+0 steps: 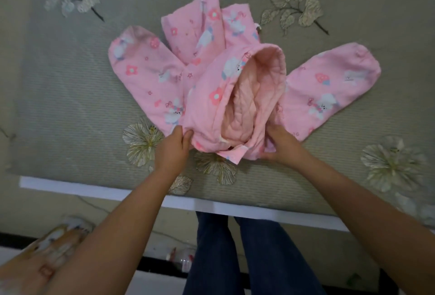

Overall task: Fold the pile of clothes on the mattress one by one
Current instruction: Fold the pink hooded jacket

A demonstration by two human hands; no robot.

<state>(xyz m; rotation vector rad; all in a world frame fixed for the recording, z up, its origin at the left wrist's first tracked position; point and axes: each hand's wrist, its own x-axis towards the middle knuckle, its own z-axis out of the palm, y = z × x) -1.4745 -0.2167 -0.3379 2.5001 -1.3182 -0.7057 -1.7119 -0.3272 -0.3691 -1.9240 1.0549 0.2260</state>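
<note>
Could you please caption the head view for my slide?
Both hands, left and right, grip a pink jacket on the mattress.

Pink jacket [211, 78]: soft matt cloth with a slightly fuzzy, towel-like outer face, printed with white animals and coral flowers; the lining inside the hood [249, 96] is paler, smoother, quilted fabric with stitched diamond seams. Mattress [70, 96]: woven cover in dull grey-green, finely ribbed in texture, with flower and leaf motifs that carry a faint sheen of gold-coloured thread. Mattress edge [106, 190]: plain white, smooth and matt. Trousers [259, 259]: dark blue denim-like cloth, matt.
</note>
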